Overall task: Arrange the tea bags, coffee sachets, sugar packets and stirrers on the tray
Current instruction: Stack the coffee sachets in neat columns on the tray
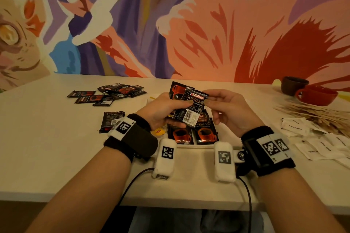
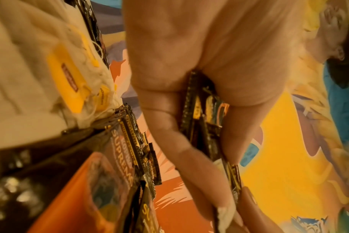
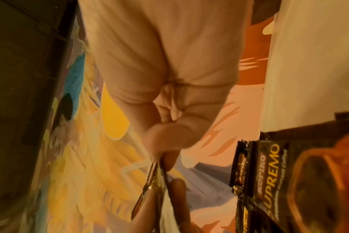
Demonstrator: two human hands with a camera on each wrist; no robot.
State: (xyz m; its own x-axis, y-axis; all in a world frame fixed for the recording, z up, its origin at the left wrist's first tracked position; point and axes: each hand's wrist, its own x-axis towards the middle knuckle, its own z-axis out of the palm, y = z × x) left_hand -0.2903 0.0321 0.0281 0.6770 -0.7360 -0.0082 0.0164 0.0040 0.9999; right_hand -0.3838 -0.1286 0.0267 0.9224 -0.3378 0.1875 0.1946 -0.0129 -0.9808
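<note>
While coffee sachets (image 1: 193, 134) and tea bags (image 1: 158, 131) lie in the tray (image 1: 197, 146), my left hand (image 1: 162, 109) clamps a sachet stack (image 1: 186, 108) above it. My right hand (image 1: 230, 109) pinches the top sachet's corner.

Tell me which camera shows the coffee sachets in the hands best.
The head view: the held coffee sachets face the camera, label and barcode readable, left hand gripping, right hand pinching the top one. Both wrist views catch only the sachets' edges between the fingers, blurred.
</note>
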